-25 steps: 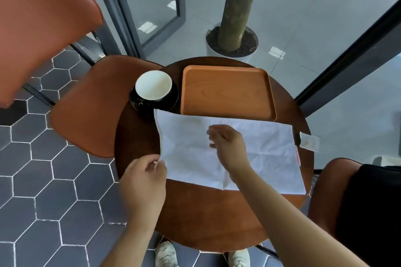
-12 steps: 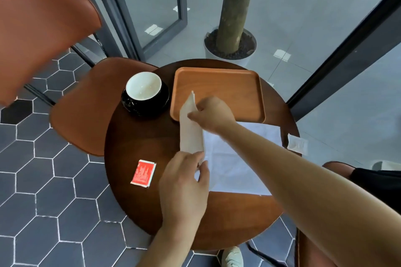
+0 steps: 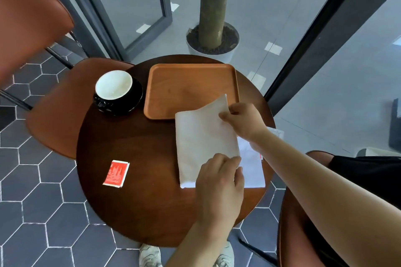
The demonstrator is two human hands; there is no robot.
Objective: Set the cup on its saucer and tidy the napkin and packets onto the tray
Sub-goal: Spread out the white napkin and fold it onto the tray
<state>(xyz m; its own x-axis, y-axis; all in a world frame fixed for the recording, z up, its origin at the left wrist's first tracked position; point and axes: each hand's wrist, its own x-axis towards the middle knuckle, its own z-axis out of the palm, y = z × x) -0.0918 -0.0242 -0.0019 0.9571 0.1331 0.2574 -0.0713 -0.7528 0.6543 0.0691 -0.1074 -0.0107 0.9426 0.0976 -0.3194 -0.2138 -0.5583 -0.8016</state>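
Note:
A white napkin [image 3: 201, 136] lies on the right half of the round wooden table [image 3: 141, 201], its left half folded over the right. My right hand [image 3: 243, 120] pinches the folded flap's far corner above the tray's near right corner. My left hand [image 3: 219, 184] holds the flap's near edge. The empty wooden tray [image 3: 184, 91] sits at the back of the table. Left of it a white cup [image 3: 114, 85] stands on a black saucer [image 3: 132, 104]. A red packet [image 3: 116, 173] lies at the front left. A white packet [image 3: 276, 132] peeks out behind my right wrist.
Brown chairs stand to the left [image 3: 58, 110] and at the lower right [image 3: 303, 212]. A potted tree trunk [image 3: 213, 6] stands behind the table by the glass wall. My shoes [image 3: 149, 256] show under the table's near edge.
Both hands have carried the napkin's left edge over to the right, folding it in half. The red packet that the napkin covered now lies bare on the table.

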